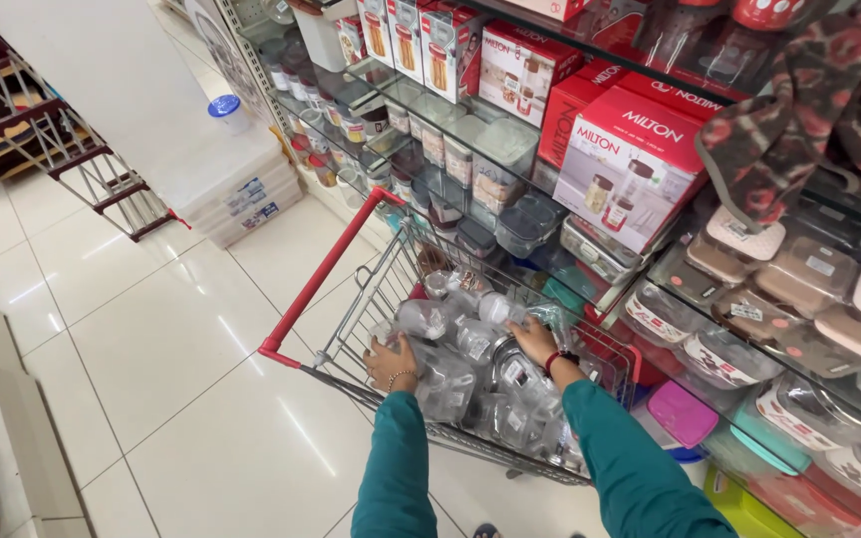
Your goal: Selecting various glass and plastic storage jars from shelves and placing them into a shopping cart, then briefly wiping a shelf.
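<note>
Item: wrapped jars (470, 369), a heap of clear, plastic-bagged containers in the cart (371, 289), directly under both your hands.

Left hand (392, 364): you had it at the near-left edge of the heap, fingers curled down over one wrapped piece; whether it truly gripped, I could not tell.

Right hand (535, 341): you laid it further in, palm down and fingers spread, on a jar (495, 309) with a white cap (its long axis ran left and away from that hand). This hand was the nearer to it.

Shelves (570, 224) of boxes and tubs stood just beyond your right hand; the red handle (326, 269) lay left of your left.
</note>
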